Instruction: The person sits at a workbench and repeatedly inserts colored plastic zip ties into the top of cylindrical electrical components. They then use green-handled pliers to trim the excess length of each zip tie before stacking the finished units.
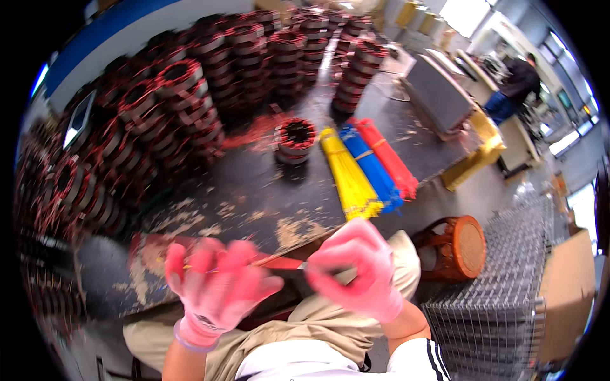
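Note:
In front of my lap, my right hand, in a pink glove, is closed with its fingers curled round one end of a thin red strip. The strip runs leftward behind my left hand, also pink-gloved, whose fingers are apart and blurred by motion. Whether the strip touches the left fingers is hidden. On the dark worktable beyond, a single ring-shaped stator core with red-lined slots stands upright. To its right lie bundles of thin strands: yellow, blue and red.
Tall stacks of stator cores fill the table's back and left. An orange-brown drum-shaped stool stands at right, beside stacked wire mesh and a cardboard sheet. A grey box sits at the table's far right. Another person is beyond.

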Demonstrator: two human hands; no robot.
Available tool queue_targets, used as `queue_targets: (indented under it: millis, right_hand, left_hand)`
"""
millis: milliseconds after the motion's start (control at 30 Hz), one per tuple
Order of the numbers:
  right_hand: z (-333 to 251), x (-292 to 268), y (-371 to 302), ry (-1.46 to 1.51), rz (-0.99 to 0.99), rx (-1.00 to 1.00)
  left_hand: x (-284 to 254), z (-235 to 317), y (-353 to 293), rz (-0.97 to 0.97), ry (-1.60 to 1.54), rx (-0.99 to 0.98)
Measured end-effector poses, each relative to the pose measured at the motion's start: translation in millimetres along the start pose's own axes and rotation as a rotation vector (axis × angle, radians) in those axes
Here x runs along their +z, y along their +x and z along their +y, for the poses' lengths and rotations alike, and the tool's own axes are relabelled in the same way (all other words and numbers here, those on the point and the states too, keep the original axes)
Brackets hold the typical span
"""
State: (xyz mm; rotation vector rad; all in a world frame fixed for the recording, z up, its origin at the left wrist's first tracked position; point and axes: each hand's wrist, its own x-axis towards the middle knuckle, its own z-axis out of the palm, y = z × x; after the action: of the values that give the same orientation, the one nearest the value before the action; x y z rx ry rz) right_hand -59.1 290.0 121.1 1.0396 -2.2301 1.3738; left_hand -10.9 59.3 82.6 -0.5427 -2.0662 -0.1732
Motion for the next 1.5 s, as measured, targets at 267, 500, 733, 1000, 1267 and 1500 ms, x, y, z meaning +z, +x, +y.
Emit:
queue_targets:
  millis: [267,500,733,1000,1267,1500]
  right_hand:
    - [65,90,-10,-0.084,-0.551,0.484]
    - [85,151,-12,0.463,-0.541,0.785]
    - [74,149,-20,0.226,-0.345,0.433]
    - [63,129,-23,0.052,-0.202,0.219]
    - [68,124,-4,0.112,-0.396,0.196]
    - [69,116,8,0.158,-0.513,0.258]
  left_hand:
    - [-16,-31,-38,-0.187,-0.192,-0.440]
    - [26,-21,-81,-0.367,-0.436,-0.827]
    - [32,-32,-89,-0.383,-0.459,-0.790]
    - [26,-48,-85,-0.532,-0.509,-0.573]
    - [18,-36,-68,-0.577,-0.435,-0.615]
    - [22,-31,-69,-0.512,-0.502,-0.641]
